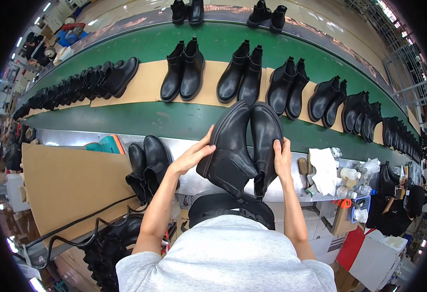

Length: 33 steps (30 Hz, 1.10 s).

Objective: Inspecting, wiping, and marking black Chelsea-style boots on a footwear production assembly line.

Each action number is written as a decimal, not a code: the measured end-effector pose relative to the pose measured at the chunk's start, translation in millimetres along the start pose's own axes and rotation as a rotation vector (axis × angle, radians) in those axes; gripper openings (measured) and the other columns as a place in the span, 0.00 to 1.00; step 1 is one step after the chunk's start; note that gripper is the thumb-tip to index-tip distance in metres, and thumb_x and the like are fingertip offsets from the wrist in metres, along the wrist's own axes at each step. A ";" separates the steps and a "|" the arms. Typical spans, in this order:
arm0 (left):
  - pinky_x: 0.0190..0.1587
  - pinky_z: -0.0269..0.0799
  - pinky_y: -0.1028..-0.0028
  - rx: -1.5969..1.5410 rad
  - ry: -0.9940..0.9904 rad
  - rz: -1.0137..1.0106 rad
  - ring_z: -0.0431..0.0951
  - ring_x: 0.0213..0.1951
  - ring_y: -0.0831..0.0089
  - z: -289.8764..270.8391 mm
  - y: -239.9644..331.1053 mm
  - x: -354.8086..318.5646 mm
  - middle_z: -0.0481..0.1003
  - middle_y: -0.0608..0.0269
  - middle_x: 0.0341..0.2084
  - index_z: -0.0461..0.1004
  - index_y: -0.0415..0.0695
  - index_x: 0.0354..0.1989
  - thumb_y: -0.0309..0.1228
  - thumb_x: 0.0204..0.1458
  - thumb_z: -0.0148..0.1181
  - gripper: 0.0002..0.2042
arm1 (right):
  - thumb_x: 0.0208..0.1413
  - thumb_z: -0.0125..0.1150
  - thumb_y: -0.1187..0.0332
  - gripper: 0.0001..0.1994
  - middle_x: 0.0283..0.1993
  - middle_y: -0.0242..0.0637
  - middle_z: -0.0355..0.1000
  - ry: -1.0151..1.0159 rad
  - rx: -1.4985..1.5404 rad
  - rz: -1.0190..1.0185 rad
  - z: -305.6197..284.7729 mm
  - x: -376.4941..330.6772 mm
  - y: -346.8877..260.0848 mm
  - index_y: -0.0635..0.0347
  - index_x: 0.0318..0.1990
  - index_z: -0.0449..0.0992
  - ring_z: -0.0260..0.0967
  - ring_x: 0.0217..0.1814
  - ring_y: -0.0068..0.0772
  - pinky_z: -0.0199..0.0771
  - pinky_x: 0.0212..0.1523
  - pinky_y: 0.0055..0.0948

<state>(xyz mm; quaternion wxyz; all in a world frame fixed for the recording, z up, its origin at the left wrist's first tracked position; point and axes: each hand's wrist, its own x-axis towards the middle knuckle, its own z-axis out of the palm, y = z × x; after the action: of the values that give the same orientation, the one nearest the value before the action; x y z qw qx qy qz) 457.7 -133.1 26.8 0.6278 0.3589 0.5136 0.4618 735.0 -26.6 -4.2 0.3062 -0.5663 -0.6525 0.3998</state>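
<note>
- Workshop: green belt [169,121] crosses the view, with a silver metal tabletop [190,181] along its near side.
- Cardboard strip [147,82] runs lengthwise on the belt; black ankle boots [192,70] stand on it in pairs, packed closer toward both ends.
- Left boot [229,146] and right boot [265,131] are held side by side over the tabletop, shafts toward its near edge, toes pointing to the belt. Contact with the metal: cannot tell.
- Left hand [192,156]: grip closed on the left boot, thumb on the upper, fingers at the sole side.
- Right hand [282,158]: grip closed on the right boot, thumb on the upper, fingers along the outer side.
- Second pair of boots [158,155] sits left of the left forearm, beside a large cardboard sheet [72,182].
- Tabletop, right part: white cloth [323,170], small brown block [302,166], plastic bottles [350,173]. Blue basket [362,210] is by the near edge.
- Co-worker [393,220] in black, far right.
</note>
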 end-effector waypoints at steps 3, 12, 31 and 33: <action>0.57 0.57 0.69 0.251 -0.239 0.006 0.65 0.53 0.67 -6.4 14.4 4.7 0.63 0.51 0.54 0.31 0.57 0.67 0.40 0.51 0.57 0.42 | 0.59 0.46 0.49 0.25 0.41 0.45 0.71 -0.116 0.183 0.131 -6.0 8.8 10.9 0.68 0.47 0.66 0.68 0.43 0.37 0.65 0.45 0.31; 0.52 0.67 0.57 -0.979 -0.032 -0.142 0.67 0.54 0.61 45.4 0.5 28.0 0.65 0.55 0.53 0.58 0.48 0.58 0.48 0.55 0.49 0.26 | 0.57 0.47 0.47 0.25 0.50 0.34 0.69 -0.298 1.298 0.540 25.0 6.3 -44.7 0.57 0.54 0.65 0.67 0.49 0.29 0.66 0.51 0.30; 0.49 0.68 0.62 -1.219 0.247 -0.309 0.68 0.47 0.57 60.9 -19.5 26.9 0.66 0.49 0.46 0.62 0.40 0.51 0.49 0.54 0.48 0.25 | 0.54 0.54 0.52 0.20 0.45 0.35 0.70 -0.281 1.338 0.697 11.7 -8.0 -1.1 0.57 0.46 0.70 0.67 0.47 0.27 0.67 0.48 0.30; 0.48 0.68 0.60 -1.311 0.212 -0.389 0.68 0.47 0.56 65.3 -9.5 14.5 0.67 0.49 0.45 0.64 0.39 0.50 0.47 0.55 0.46 0.24 | 0.58 0.49 0.57 0.21 0.51 0.38 0.69 -0.358 1.307 0.671 3.6 -23.9 51.5 0.61 0.53 0.67 0.66 0.53 0.29 0.64 0.55 0.31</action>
<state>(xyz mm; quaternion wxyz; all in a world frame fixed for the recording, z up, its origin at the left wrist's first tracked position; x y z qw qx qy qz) 524.2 -120.8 27.4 0.7331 -0.2403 0.2422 0.5884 761.5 -48.8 -49.4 0.3310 -0.3641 -0.1151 0.8629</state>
